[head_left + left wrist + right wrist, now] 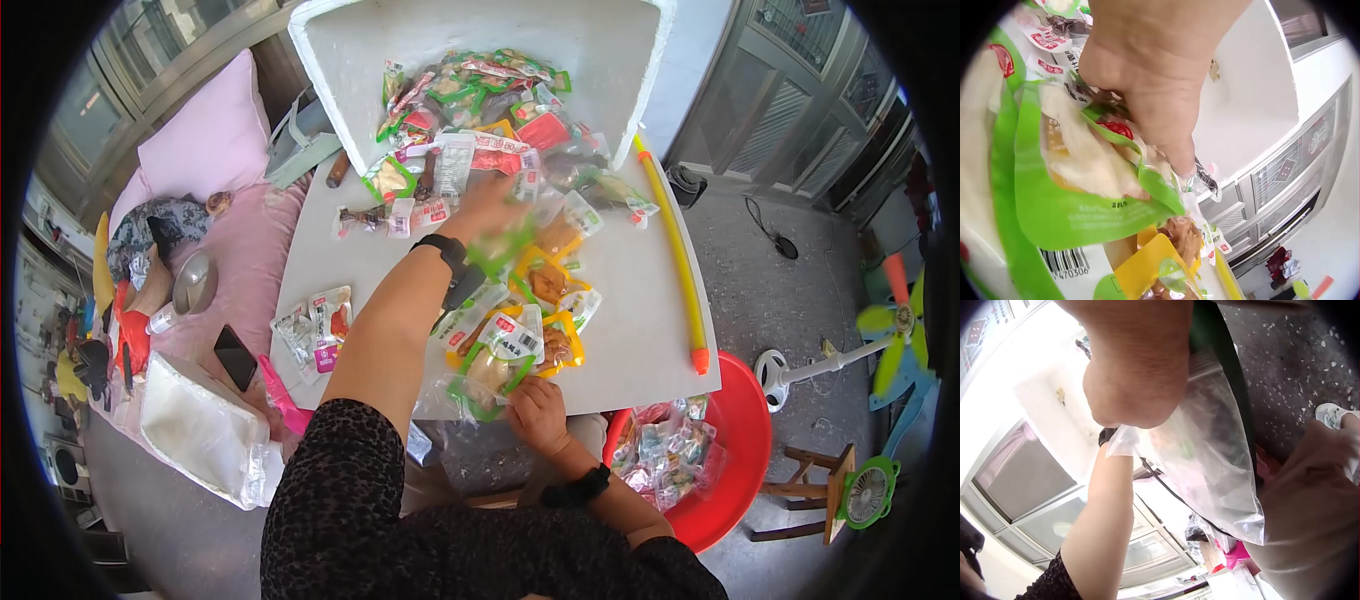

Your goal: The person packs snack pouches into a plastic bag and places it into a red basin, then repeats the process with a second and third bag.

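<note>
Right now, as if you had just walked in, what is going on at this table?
A person is sorting through small food packets with both hands. The left hand has its grip on a green-edged packet, while the right hand, near the table's front edge, holds a clear plastic bag. Packets are heaped in an open white box and spread out in front of it. More packets lie in the red tub beside the table.

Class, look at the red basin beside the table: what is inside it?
The red basin holds a pile of small plastic packets. Anything beneath the top ones is covered, and the table hides part of the basin.
</note>
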The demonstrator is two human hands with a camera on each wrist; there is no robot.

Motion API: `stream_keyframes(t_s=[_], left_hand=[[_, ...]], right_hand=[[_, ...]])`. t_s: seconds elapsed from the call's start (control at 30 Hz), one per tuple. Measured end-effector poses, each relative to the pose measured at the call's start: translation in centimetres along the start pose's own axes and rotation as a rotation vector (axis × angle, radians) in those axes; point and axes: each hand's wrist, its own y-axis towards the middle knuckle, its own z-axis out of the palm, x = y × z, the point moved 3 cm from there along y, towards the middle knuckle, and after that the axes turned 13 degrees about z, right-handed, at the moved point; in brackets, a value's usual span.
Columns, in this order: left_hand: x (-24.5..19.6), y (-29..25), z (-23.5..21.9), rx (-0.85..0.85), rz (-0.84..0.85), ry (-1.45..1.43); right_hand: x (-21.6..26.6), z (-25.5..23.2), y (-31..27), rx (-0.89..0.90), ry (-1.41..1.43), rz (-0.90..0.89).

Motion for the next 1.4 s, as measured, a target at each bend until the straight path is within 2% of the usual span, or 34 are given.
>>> stream_keyframes(t_s=[0.07,0.17,0.27,0.4,0.53,0.67,0.77,0.9,1.0,1.1,1.17,1.2,1.3,1.4], left_hand=[[-1.0,-0.5,0.4,0.05,-0.03,0.151],[-2.9,-1.4,0.5,0.112,0.054,0.201],[-2.4,-2.3,2.2,0.124,0.116,0.089],[-5.0,-4.8,1.1,0.253,0.23,0.092],[-7.6,-8.1,0.9,0.235,0.217,0.044],[-10.1,-10.0,0.4,0.311,0.259,0.06],[-9.9,-9.8,-0.2,0.278,0.268,0.094],[-9.1,-10.5,-3.8,0.023,0.176,-0.116],[-13.8,-14.6,-8.6,-0.104,0.064,-0.193],[-12.5,-20.8,-6.7,-0.225,0.059,-0.215],[-13.7,-25.1,-6.4,-0.358,-0.009,-0.269],[-14.1,-27.2,-5.9,-0.369,-0.023,-0.274],[-15.5,-32.2,-4.0,-0.323,-0.069,-0.326],[-16.2,-35.0,-2.2,-0.322,-0.129,-0.428]], right_hand=[[0.0,-0.2,0.1,0.008,0.0,0.003],[0.4,-0.3,0.1,0.013,-0.001,0.005],[0.3,-0.3,0.1,-0.003,-0.001,-0.003],[0.3,-0.1,-0.3,-0.019,-0.001,-0.002],[0.5,-0.2,-0.4,-0.076,-0.005,-0.011],[0.6,-0.4,-0.4,-0.081,0.012,0.001],[0.5,-0.4,-0.6,-0.077,0.007,-0.001],[0.3,-0.2,-0.6,-0.096,0.047,0.008],[-0.2,0.1,-0.5,-0.086,0.1,0.043],[-0.3,0.0,-0.4,-0.064,0.176,0.108],[-0.3,-0.3,-0.3,-0.032,0.244,0.178],[-0.5,-0.2,-0.4,-0.032,0.272,0.223],[0.3,0.3,-1.5,0.062,0.682,0.548],[1.9,2.5,-3.3,0.198,0.928,0.634]])
